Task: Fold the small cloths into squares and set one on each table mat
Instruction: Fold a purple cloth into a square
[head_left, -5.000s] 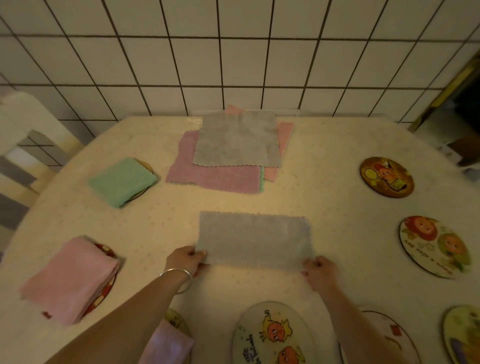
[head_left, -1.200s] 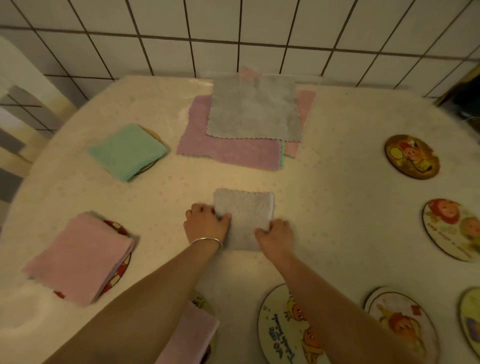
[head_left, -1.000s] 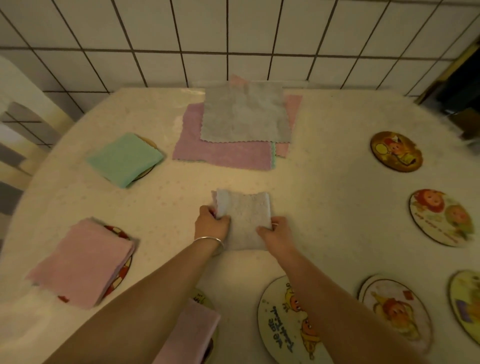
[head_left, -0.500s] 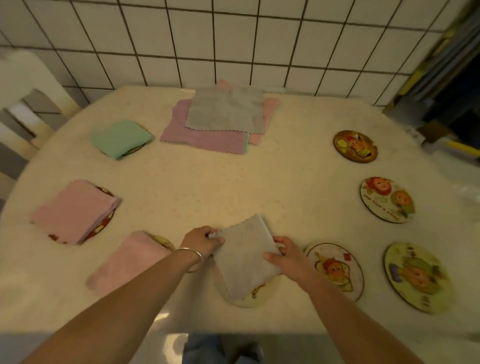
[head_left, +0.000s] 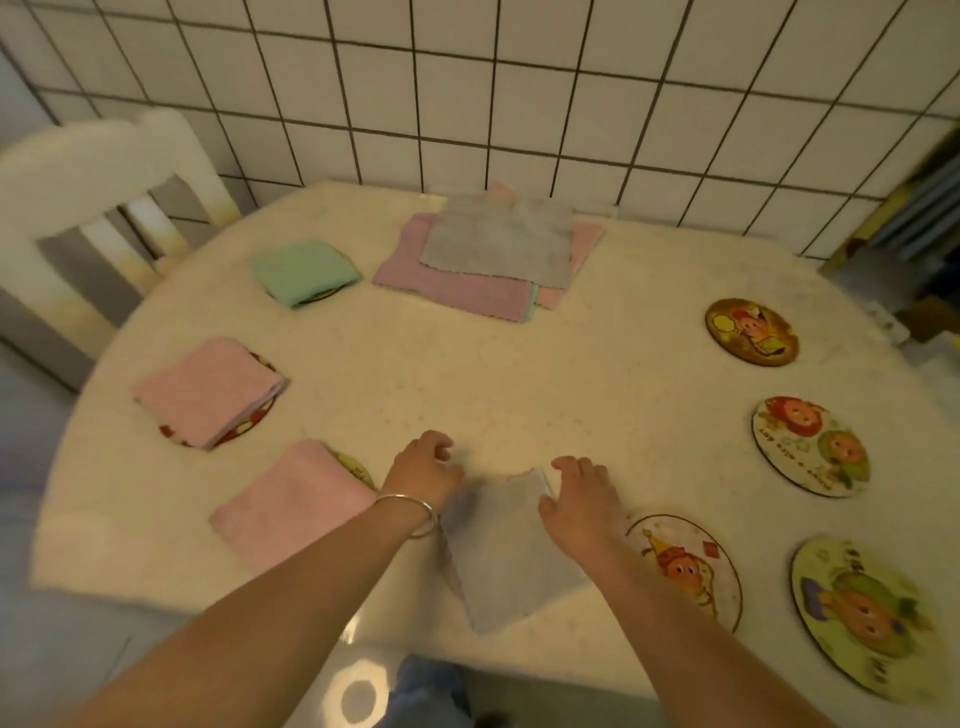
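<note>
Folded grey cloth (head_left: 511, 561) lies at the near edge of the worktop (head_left: 509, 395), set cornerwise, between the two wrists; the mat under it is hidden, so centring cannot be checked from here; left hand (head_left: 423, 475) sits just beside the cloth's left edge, fingers loosely spread and holding nothing, its grip slack; right hand (head_left: 582, 499) rests at the cloth's upper right corner, fingers straight, also gripping nothing; contact with the cloth cannot be told through the blur. Step in hand, by judgement: setting the square down and releasing it. To do it well: flatten the layers with flat palms, turn the square so its edges hide the mat evenly, lift both hands straight up so the top fold is not dragged open. Done so far: green cloth (head_left: 304, 270) and two pink cloths (head_left: 208, 389) (head_left: 291, 504) each on a mat; four bare mats remain on the right, nearest (head_left: 691, 566); unfolded pile (head_left: 493, 260) waits at the far side, next source.
</note>
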